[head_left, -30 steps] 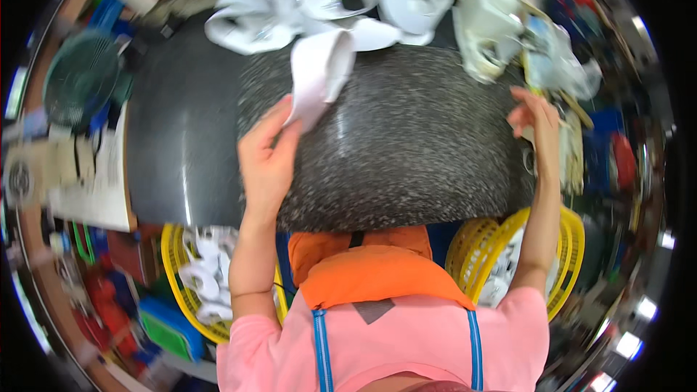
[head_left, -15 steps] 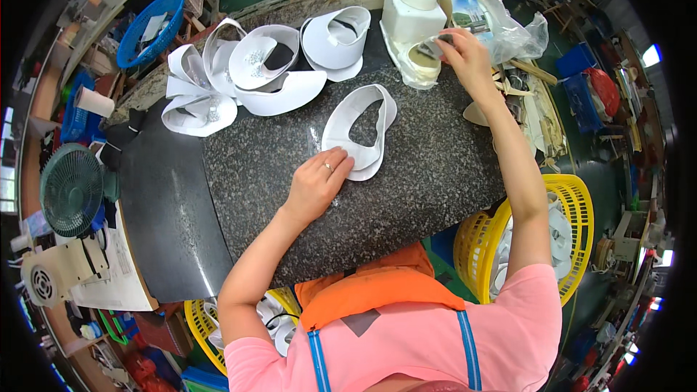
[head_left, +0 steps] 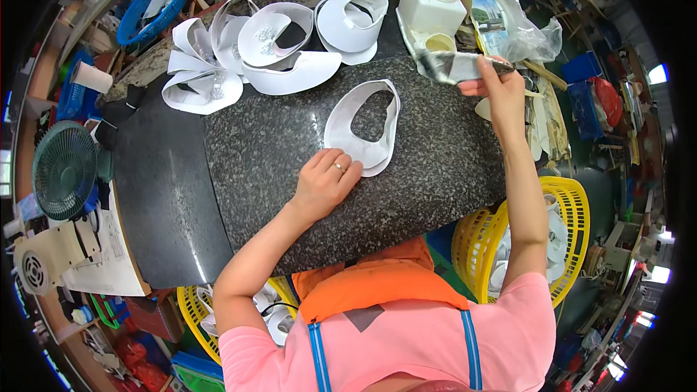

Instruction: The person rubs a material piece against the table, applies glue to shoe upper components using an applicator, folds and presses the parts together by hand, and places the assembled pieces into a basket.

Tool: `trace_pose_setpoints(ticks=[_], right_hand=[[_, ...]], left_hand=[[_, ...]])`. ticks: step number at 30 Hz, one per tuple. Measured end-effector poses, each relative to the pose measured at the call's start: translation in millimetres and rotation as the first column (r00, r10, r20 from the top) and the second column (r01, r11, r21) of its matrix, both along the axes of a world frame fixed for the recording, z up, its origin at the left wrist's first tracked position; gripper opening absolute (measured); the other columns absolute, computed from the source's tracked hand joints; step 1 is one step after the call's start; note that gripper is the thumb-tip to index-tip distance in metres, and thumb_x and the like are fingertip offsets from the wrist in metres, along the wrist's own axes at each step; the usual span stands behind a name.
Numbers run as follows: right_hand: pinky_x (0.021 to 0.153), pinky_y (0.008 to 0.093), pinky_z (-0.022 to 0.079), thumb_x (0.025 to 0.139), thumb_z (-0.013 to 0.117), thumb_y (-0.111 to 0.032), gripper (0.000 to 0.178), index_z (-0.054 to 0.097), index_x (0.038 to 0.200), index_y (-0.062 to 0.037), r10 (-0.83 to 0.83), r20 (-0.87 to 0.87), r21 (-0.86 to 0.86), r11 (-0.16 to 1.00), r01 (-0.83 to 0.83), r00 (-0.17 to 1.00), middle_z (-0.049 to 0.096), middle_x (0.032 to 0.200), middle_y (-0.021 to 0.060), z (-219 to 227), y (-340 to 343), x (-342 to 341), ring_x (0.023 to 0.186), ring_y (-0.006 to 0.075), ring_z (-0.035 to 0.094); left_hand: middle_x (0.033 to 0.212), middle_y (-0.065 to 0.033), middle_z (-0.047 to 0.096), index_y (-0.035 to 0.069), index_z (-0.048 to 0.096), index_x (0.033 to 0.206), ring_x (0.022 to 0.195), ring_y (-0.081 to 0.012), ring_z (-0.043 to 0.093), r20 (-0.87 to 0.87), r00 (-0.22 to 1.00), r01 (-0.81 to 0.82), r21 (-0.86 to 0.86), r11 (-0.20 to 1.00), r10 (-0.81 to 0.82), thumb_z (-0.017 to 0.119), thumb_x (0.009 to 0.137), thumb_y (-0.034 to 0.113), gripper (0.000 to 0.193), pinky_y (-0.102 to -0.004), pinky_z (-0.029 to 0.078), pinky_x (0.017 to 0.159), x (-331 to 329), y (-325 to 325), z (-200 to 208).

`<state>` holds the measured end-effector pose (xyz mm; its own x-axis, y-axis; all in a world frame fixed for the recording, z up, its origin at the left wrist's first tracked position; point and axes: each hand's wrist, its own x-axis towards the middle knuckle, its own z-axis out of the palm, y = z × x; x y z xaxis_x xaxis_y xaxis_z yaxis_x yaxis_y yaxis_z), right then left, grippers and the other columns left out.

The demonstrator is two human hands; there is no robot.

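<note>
A white curved shoe-upper piece (head_left: 363, 127) lies flat on the speckled dark stone slab (head_left: 428, 167). My left hand (head_left: 325, 181) rests palm down on its near edge, fingers together. My right hand (head_left: 497, 87) is raised at the slab's far right and grips a dark flat tool (head_left: 454, 67) whose tip points left over a small white pot (head_left: 439, 43). A pile of several more white upper pieces (head_left: 254, 47) sits at the far left of the slab.
A white bottle with a cone nozzle (head_left: 434, 0) and a clear plastic bag (head_left: 523, 29) stand beyond my right hand. Yellow baskets (head_left: 573, 232) of white pieces sit beside my body. A green fan (head_left: 64, 170) and a blue basket (head_left: 149, 3) are at the left.
The white piece went from being lifted in my left hand to lying flat on the slab under it. My right hand reached to the pot and now holds the dark tool.
</note>
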<state>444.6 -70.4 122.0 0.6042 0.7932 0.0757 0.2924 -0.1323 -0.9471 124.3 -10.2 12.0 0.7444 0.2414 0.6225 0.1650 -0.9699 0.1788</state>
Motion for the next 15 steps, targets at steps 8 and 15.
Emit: trace_pose_setpoints(ticks=[8,15], right_hand=[[0.077,0.0366,0.058,0.079,0.068,-0.001,0.027,0.069,0.106,-0.0055,0.495,0.707,-0.131,0.793,-0.595,0.505,0.070,0.102,0.0095,-45,9,-98,0.090,0.0276,0.070],[0.076,0.0373,0.057,0.077,0.069,0.001,0.026,0.071,0.103,-0.0052,0.603,0.566,-0.111,0.731,-0.673,0.561,0.069,0.100,0.0111,-55,15,-97,0.090,0.0306,0.069]], left_hand=[[0.101,-0.0101,0.062,0.003,0.067,0.102,0.101,-0.0291,0.066,-0.076,0.997,-0.009,-0.034,0.999,0.007,0.066,0.075,0.011,0.028,-0.0389,0.057,0.083,-7,-9,4],[0.098,-0.0104,0.061,0.002,0.067,0.102,0.098,-0.0290,0.066,-0.038,0.999,-0.030,-0.042,0.999,0.028,0.067,0.074,0.009,0.028,-0.0381,0.057,0.080,-14,-11,-6]])
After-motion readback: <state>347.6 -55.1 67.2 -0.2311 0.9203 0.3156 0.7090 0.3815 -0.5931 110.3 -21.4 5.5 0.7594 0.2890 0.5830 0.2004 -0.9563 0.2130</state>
